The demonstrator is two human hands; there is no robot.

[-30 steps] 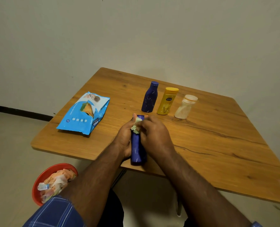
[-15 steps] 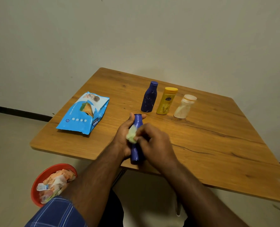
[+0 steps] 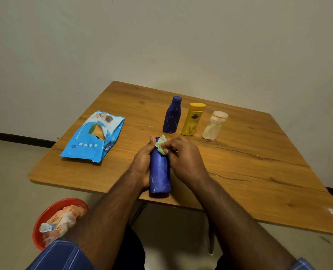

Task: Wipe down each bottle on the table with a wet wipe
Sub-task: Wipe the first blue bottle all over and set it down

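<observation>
A dark blue bottle [image 3: 159, 172] lies tilted over the near edge of the wooden table [image 3: 259, 172], its base towards me. My left hand [image 3: 142, 162] grips its left side. My right hand [image 3: 183, 154] pinches a crumpled pale green wet wipe [image 3: 160, 146] against the bottle's neck, hiding the cap. Behind them stand three upright bottles in a row: a dark blue bottle [image 3: 172, 114], a yellow bottle [image 3: 193, 119] and a cream bottle [image 3: 215, 125].
A blue pack of wet wipes [image 3: 94, 137] lies on the left part of the table. On the floor at lower left sits a red bowl [image 3: 45, 217] holding several crumpled used wipes. A wall runs close behind the table.
My right hand slid the wipe down the bottle's upper body and then back up to its neck. My left hand kept its grip on the bottle.
</observation>
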